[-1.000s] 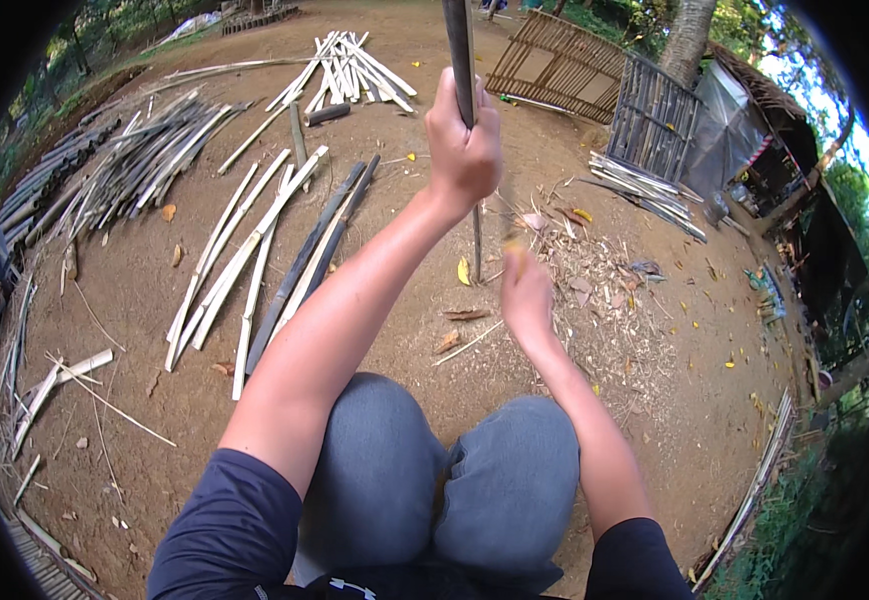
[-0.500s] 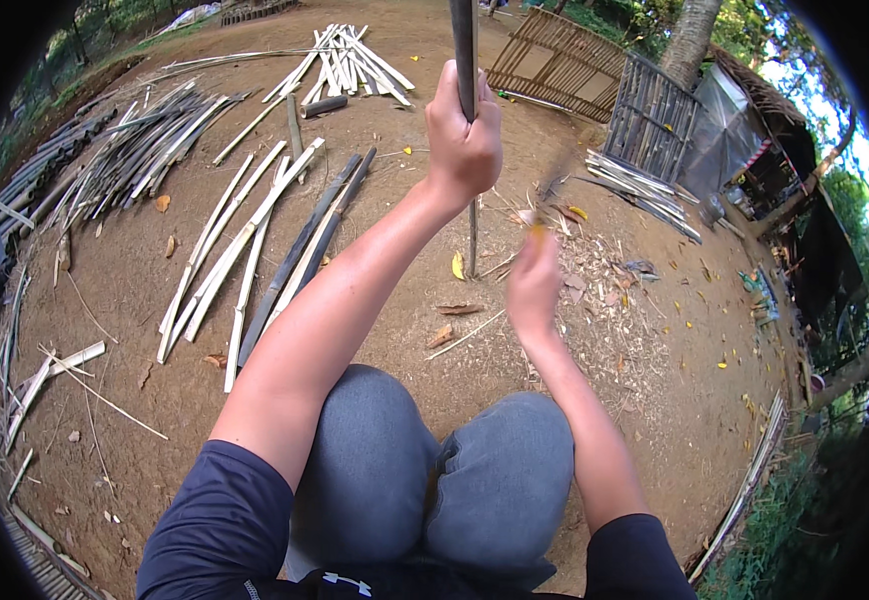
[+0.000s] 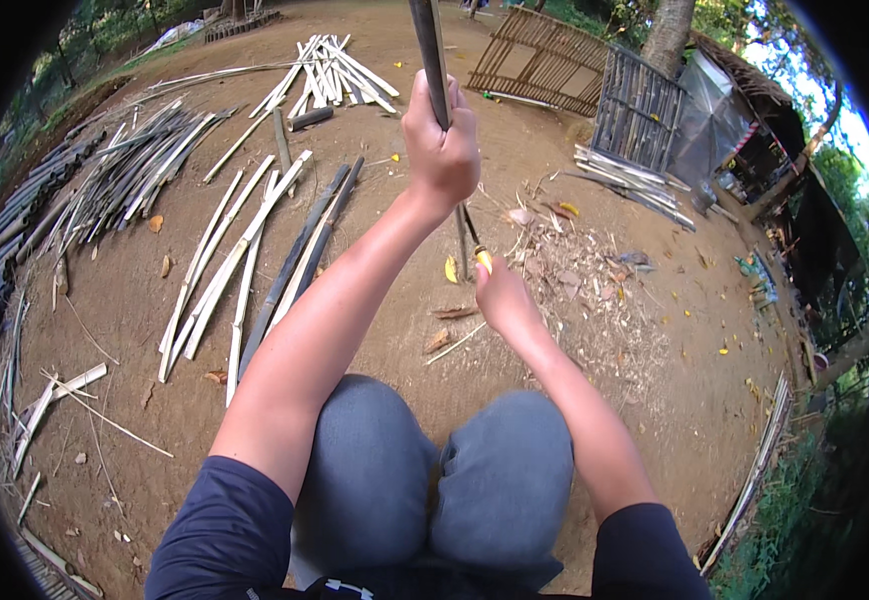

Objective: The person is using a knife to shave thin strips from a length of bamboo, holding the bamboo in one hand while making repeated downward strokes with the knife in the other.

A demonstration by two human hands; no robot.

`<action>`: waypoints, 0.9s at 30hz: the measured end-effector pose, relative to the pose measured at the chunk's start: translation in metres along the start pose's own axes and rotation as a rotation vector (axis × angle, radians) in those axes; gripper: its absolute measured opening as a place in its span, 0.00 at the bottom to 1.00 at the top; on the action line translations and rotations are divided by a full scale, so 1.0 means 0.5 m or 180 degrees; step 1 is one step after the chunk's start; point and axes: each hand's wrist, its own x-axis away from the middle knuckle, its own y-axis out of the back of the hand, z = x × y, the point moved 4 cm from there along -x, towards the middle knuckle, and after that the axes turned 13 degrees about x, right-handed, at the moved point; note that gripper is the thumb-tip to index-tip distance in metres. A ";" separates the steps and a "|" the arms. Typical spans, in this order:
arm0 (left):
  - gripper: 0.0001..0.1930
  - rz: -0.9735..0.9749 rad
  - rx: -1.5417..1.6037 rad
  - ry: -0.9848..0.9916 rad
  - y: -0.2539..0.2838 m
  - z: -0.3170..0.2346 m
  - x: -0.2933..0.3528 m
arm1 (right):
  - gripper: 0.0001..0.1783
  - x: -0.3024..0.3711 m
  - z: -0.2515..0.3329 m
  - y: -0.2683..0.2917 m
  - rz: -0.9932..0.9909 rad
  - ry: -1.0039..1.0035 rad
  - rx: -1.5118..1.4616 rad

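My left hand is wrapped round a dark bamboo strip that stands nearly upright and leans a little to the left at its top. Below the fist its thin lower part reaches down to the dirt. Lower and to the right, my right hand grips a knife by its yellow handle. The dark blade points up and left to the strip, just under my left hand. Whether the edge touches the strip I cannot tell; the blade's tip is hidden.
Pale shavings cover the ground at the right. Split bamboo slats lie to the left, with a larger stack beyond them and a white pile farther off. Bamboo panels stand at the far right, by a covered shed.
My right hand has swung left and down, bringing the knife from over the shavings to the strip. The strip's top has tilted left, and the whole view has shifted slightly.
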 end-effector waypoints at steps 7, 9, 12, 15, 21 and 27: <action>0.04 0.0010 0.0060 0.0095 -0.007 -0.004 -0.003 | 0.16 0.009 0.010 0.045 -0.0716 0.0107 -0.0844; 0.04 0.0075 0.0077 0.0060 -0.010 -0.004 0.000 | 0.16 -0.005 0.002 0.060 -0.1347 0.0337 -0.0815; 0.04 -0.0010 0.0150 -0.0021 -0.003 -0.003 -0.004 | 0.15 0.003 -0.005 0.053 -0.1198 0.0153 -0.1117; 0.04 -0.0020 0.0081 0.0029 0.000 -0.004 -0.003 | 0.16 0.003 -0.007 0.000 -0.0573 0.0239 -0.0435; 0.04 -0.0177 0.0144 0.0035 0.017 0.003 -0.014 | 0.19 -0.007 0.003 -0.025 0.0156 0.0022 0.0153; 0.02 -0.0231 0.0576 0.0238 0.039 0.009 -0.014 | 0.21 -0.046 -0.034 -0.066 0.0400 0.0311 -0.0923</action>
